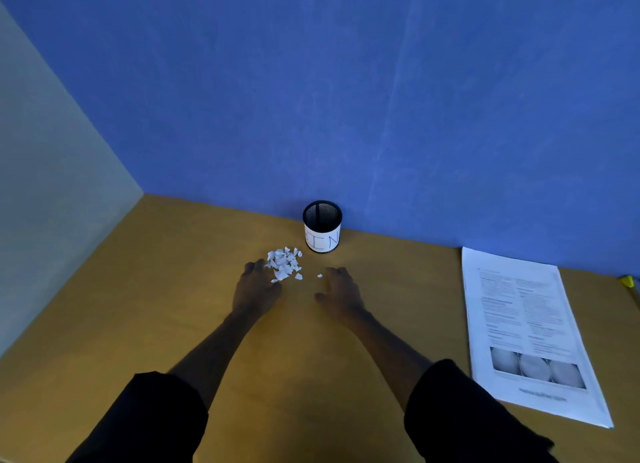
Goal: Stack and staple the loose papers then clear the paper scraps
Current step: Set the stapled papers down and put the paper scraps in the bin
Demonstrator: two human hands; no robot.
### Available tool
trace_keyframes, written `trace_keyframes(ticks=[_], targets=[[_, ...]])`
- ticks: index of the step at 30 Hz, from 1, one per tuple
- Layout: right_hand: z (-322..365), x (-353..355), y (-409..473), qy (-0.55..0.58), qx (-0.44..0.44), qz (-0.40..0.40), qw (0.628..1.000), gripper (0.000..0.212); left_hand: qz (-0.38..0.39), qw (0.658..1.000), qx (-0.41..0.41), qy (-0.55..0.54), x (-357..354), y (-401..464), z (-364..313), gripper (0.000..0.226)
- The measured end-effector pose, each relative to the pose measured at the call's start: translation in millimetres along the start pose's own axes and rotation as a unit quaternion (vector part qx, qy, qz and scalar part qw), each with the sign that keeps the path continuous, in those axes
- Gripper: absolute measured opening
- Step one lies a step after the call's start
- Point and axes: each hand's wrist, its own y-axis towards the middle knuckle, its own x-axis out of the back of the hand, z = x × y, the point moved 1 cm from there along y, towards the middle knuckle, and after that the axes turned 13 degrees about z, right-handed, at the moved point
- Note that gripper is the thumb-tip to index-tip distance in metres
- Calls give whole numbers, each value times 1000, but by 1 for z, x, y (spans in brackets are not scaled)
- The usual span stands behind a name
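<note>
Wooden desk (138,306) against blue wall, left hand (254,287) touching paper scraps (284,263), right hand (341,294) just beside, both hands spread, empty

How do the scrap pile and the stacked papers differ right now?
The scrap pile is small torn white bits, loosely heaped in front of the bin; the stacked papers are whole printed sheets lying flat, far right. The left hand touches the scraps; neither hand touches the papers. Both lie on the wooden desk.
</note>
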Motion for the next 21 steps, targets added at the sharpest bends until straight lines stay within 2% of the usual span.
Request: trace_keyframes(ticks=[4,10,12,14,18,21], targets=[[11,-2,22,8,23,4,1000,69,34,999,-18,39,3,21,-3,80],[30,1,56,-57,91,24,994,87,87,991,-61,82,10,46,-10,102],[33,2,65,-83,108,37,990,92,96,985,-91,110,14,51,-13,92],[38,2,72,-106,134,41,985,86,90,981,-127,112,17,54,-14,69],[50,2,78,-123,176,19,976,47,59,979,-165,105,16,53,-15,25],[57,-1,77,-125,172,4,977,27,14,983,-163,87,13,51,-12,14]])
